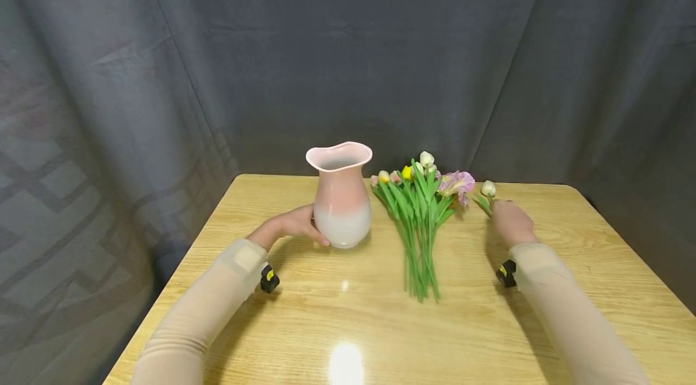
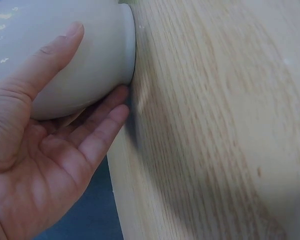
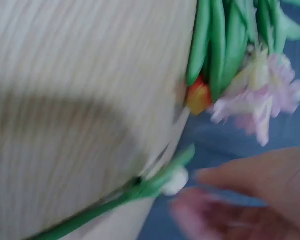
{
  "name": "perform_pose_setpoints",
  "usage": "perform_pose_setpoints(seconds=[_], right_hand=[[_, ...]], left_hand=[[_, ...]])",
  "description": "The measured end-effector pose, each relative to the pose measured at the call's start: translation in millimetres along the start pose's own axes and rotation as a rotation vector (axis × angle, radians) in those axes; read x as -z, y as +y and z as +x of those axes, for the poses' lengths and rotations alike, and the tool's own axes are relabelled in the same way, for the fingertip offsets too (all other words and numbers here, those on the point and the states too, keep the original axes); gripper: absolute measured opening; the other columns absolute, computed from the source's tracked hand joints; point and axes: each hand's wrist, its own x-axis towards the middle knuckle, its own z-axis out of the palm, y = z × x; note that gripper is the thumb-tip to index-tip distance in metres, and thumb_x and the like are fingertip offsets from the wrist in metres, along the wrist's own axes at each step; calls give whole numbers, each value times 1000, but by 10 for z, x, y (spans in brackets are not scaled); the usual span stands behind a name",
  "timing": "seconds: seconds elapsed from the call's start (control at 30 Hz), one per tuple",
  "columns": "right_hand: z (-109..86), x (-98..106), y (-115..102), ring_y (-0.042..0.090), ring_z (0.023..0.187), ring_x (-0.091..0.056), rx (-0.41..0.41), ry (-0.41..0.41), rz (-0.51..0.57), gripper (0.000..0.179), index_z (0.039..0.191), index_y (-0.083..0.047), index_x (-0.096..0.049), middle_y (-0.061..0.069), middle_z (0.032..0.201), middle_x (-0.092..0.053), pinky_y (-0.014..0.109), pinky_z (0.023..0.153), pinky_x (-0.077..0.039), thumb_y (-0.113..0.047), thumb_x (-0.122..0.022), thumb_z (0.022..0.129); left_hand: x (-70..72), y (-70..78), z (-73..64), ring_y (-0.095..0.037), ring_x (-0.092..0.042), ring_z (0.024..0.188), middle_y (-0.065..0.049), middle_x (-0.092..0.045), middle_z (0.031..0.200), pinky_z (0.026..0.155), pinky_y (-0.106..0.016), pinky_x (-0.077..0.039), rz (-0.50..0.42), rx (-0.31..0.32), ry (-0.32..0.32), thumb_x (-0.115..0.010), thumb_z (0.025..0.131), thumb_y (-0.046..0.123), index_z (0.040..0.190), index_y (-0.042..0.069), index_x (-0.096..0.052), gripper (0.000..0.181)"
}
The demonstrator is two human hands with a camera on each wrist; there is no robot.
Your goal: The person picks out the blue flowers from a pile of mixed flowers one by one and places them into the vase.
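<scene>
A pink-and-white vase (image 1: 344,203) with a wavy rim stands upright on the table. My left hand (image 1: 299,223) holds its lower body; the left wrist view shows the thumb along one side and the fingers round the other, close to the base. On the right, a single white tulip (image 3: 174,181) lies apart with its green stem on the wood. Near its bloom are the fingers of my right hand (image 1: 512,225), blurred and slightly parted in the right wrist view, with no grip visible on the stem.
Between the hands lies a bunch of tulips (image 1: 418,222) with white, yellow and pink blooms, plus a large purple-pink flower (image 1: 457,184). The wooden table (image 1: 348,318) ends at a grey curtain (image 1: 348,58) behind and at the left. Black wrist devices sit on both sleeves.
</scene>
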Motion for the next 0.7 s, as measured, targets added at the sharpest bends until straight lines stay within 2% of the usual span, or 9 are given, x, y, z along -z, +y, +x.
perform_pose_setpoints(seconds=[0.13, 0.23, 0.33, 0.47, 0.57, 0.63, 0.7], right_hand=[[44, 35, -291, 32, 60, -59, 94, 211, 65, 18, 97, 8, -60, 26, 79, -63, 44, 45, -46, -7, -50, 95], [74, 53, -530, 27, 58, -58, 149, 269, 129, 19, 98, 6, -61, 23, 81, -66, 42, 48, -47, -10, -51, 95], [118, 53, -740, 23, 60, -56, 168, 213, 196, 18, 99, 6, -60, 20, 81, -66, 39, 54, -47, -10, -53, 96], [207, -31, -904, 19, 60, -57, 107, -29, 358, 27, 109, 11, -57, 17, 78, -64, 34, 57, -49, -14, -56, 97], [260, -145, -943, 15, 58, -60, 35, -171, 456, 30, 107, 10, -55, 12, 74, -63, 29, 58, -53, -18, -57, 97], [279, -219, -943, 14, 56, -62, 9, -189, 506, 27, 99, 8, -56, 9, 69, -61, 28, 59, -54, -19, -56, 97], [287, -276, -924, 12, 52, -61, 6, -162, 547, 26, 89, 2, -56, 6, 64, -59, 26, 57, -53, -22, -56, 97]], left_hand=[[-3, 9, -3, -24, -53, 118, -11, -49, 138, 94, -37, -47, -1, 0, -4, -77, 78, 2, 143, 10, -37, 77], [-1, 23, -7, -23, -53, 117, -11, -49, 137, 93, -36, -48, 4, 6, -2, -77, 78, 2, 143, 11, -37, 77], [6, 35, -11, -23, -53, 117, -10, -49, 137, 92, -36, -48, 9, 10, -1, -77, 78, 1, 144, 12, -37, 78], [15, 43, -17, -24, -53, 117, -10, -49, 137, 92, -37, -48, 8, 1, 1, -77, 78, 2, 143, 11, -36, 77], [12, 40, -21, -23, -53, 116, -11, -49, 137, 92, -36, -48, 8, 2, 7, -78, 78, 3, 143, 10, -37, 77], [3, 34, -21, -23, -53, 115, -10, -50, 137, 92, -35, -48, 11, 8, 8, -79, 77, 4, 143, 10, -37, 78], [-3, 24, -20, -22, -53, 115, -10, -50, 137, 92, -35, -47, 16, 8, 8, -79, 77, 5, 142, 10, -37, 79]])
